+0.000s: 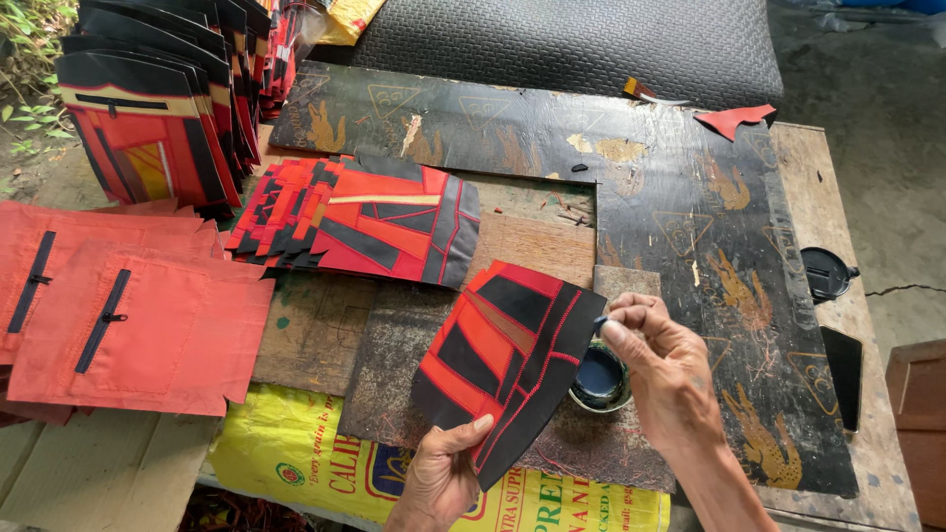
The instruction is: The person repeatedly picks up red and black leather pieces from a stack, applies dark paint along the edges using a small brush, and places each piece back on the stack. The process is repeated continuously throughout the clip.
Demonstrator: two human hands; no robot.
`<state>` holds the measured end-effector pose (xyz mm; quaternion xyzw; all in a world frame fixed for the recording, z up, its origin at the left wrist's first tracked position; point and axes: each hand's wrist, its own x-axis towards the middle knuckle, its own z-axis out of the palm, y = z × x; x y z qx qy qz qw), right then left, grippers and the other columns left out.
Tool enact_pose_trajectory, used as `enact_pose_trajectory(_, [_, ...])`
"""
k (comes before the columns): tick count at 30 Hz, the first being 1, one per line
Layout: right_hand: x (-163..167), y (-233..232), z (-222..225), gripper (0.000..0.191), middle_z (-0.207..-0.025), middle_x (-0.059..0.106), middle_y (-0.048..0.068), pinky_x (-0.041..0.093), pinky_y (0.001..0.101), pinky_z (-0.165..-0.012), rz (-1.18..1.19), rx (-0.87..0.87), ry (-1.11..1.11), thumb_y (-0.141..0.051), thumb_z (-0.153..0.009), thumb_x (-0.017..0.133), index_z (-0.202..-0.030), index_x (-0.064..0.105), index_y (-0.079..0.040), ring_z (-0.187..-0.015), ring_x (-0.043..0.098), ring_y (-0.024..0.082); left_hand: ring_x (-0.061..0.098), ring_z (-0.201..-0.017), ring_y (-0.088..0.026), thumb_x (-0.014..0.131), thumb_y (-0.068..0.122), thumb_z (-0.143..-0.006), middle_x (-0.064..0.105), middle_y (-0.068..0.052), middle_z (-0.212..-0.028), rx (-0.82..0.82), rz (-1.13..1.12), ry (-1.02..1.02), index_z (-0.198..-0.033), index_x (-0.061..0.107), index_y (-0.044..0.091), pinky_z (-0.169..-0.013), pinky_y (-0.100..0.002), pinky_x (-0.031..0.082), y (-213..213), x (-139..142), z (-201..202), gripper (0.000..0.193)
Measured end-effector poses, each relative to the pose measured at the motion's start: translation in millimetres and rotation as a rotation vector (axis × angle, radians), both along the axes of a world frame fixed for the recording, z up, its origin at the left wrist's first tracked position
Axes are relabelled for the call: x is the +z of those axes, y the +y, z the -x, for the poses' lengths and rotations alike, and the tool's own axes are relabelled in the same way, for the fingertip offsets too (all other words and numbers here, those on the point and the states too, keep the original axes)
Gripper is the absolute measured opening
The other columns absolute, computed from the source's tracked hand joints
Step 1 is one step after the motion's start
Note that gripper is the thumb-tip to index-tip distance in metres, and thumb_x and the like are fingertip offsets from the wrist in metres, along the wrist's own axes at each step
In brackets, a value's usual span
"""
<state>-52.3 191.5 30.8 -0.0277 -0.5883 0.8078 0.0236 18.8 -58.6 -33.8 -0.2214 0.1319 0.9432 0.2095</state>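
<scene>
Holding, left hand: the left hand [440, 475] grips the lower edge of a red and black stitched panel [503, 363], thumb lying on top of the fabric, the other fingers hidden under it.
Right hand: the right hand [662, 366] has its fingertips pressed together on a small dark tip, at the right edge of the panel.
Panel place: it is lifted and tilted over a dark worn board [394, 374], near the front of the table.
Small pot: a round pot of dark liquid [597, 379] stands just beside the panel, under the right hand.
Fanned pieces: a spread pile of similar panels [360, 219] lies behind.
Left side: red pieces with black zippers [128, 330]; upright stack of panels [148, 108].
Front edge: yellow printed sack [305, 453].
Far right: black round lid [826, 273].
</scene>
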Motion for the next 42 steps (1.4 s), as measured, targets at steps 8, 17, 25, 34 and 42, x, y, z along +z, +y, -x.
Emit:
enact_pose_trajectory(8, [-7,15,16,0.014,-0.113,0.060,0.014,0.044,0.0343,-0.100,0.182,-0.149,-0.055,-0.004,-0.091,0.076,-0.105,0.073,-0.003,-0.104,0.057,0.019,0.076,-0.096,-0.028,0.063,-0.006,-0.086,0.075,-0.023,-0.107,-0.060,0.059,-0.046,-0.123,0.060,-0.009,-0.085,-0.040,0.067,-7,-20,-7,0.037])
enact_pose_trajectory(17, [-14,5,1,0.012,-0.115,0.058,0.005,0.045,0.0297,-0.096,0.125,0.029,-0.130,-0.005,-0.092,0.070,-0.103,0.069,0.001,-0.104,0.056,0.014,0.078,-0.082,-0.025,0.063,-0.002,-0.086,0.078,-0.018,-0.097,0.035,0.126,-0.067,-0.108,0.068,-0.009,-0.070,-0.037,0.067,8,-25,13,0.023])
enact_pose_trajectory(25, [-9,3,2,0.012,-0.116,0.056,0.004,0.041,0.0311,-0.100,0.040,0.073,-0.120,-0.009,-0.093,0.070,-0.099,0.069,0.001,-0.110,0.054,0.013,0.078,-0.086,-0.028,0.066,-0.004,-0.089,0.075,-0.023,-0.102,0.021,0.094,0.006,-0.111,0.067,-0.009,-0.073,-0.039,0.068,15,-16,16,0.022])
enact_pose_trajectory(34, [-17,4,-4,0.013,-0.115,0.058,0.009,0.040,0.0346,-0.098,0.118,0.068,-0.158,-0.010,-0.091,0.074,-0.098,0.071,0.000,-0.108,0.054,0.017,0.077,-0.088,-0.030,0.067,-0.005,-0.090,0.075,-0.024,-0.104,0.013,0.058,0.059,-0.116,0.064,-0.011,-0.074,-0.040,0.068,18,-14,15,0.027])
enact_pose_trajectory(42, [-14,-8,-15,0.013,-0.118,0.060,0.005,0.043,0.0352,-0.099,0.082,0.100,-0.141,-0.010,-0.086,0.075,-0.094,0.072,0.001,-0.111,0.056,0.016,0.077,-0.091,-0.029,0.067,-0.005,-0.088,0.075,-0.024,-0.105,0.082,0.104,-0.032,-0.113,0.064,-0.013,-0.078,-0.039,0.068,26,-12,24,0.026])
